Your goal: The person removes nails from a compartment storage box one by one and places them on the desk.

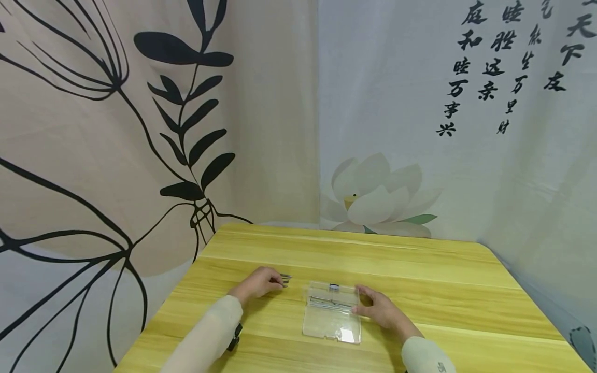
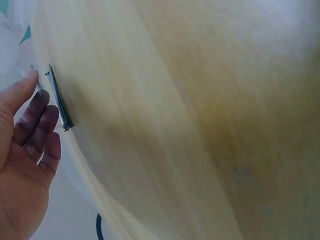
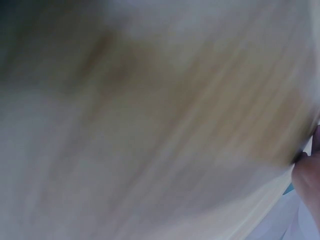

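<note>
Near the left-middle of the table, my left hand (image 1: 265, 282) has its fingertips beside several slim metal nails (image 1: 286, 276). In the left wrist view, dark nails (image 2: 60, 102) lie close together on the tabletop past the fingers (image 2: 37, 117); thumb and forefinger appear to pinch another thin nail, mostly hidden. A clear plastic case (image 1: 326, 329) lies opened flat in front, with long thin metal rods (image 1: 331, 304) across its middle. My right hand (image 1: 380, 311) grips its right edge between thumb and fingers. Only part of that hand shows in the blurred right wrist view.
The yellow wood-grain table (image 1: 420, 259) reaches back to a printed curtain (image 1: 280, 129) with plant drawings and writing. A small dark-and-white piece (image 1: 333, 287) sits at the case's far edge. A dark band (image 1: 235, 336) is on the left wrist.
</note>
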Demonstrator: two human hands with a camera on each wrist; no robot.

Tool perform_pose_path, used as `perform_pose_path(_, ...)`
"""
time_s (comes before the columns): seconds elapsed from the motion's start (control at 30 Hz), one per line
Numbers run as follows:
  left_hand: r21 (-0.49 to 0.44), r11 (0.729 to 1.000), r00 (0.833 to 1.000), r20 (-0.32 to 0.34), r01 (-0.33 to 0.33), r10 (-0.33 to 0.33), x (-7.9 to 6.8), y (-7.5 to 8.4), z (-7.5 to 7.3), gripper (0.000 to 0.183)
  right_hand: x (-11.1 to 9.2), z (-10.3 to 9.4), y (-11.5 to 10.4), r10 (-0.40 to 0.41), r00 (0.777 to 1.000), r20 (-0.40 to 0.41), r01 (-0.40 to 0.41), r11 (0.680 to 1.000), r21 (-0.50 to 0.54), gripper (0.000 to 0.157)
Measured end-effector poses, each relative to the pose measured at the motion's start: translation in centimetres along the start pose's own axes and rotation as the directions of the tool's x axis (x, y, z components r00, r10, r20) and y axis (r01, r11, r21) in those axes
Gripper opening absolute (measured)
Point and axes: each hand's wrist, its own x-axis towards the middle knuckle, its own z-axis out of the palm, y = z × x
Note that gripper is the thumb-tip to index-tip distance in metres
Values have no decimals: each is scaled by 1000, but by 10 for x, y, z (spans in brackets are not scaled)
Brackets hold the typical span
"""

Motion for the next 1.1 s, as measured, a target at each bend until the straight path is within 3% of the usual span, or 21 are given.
perform_pose_path(0.33, 7, 999, 997, -55, 49, -49, 1, -7, 1, 6, 0, -1, 0, 10, 1000, 1, -10, 1000, 7, 75)
perform_pose_path(0.63, 3, 997, 996, -49, 81, -81, 1, -11, -2, 4, 0, -1, 2, 3, 1000, 3, -3, 1000, 11, 75)
perform_pose_path(1.1, -56, 996, 998, -15, 66, -67, 11, 13, -9, 12, 0, -2, 1, -9, 1000, 5, 9, 1000, 3, 74)
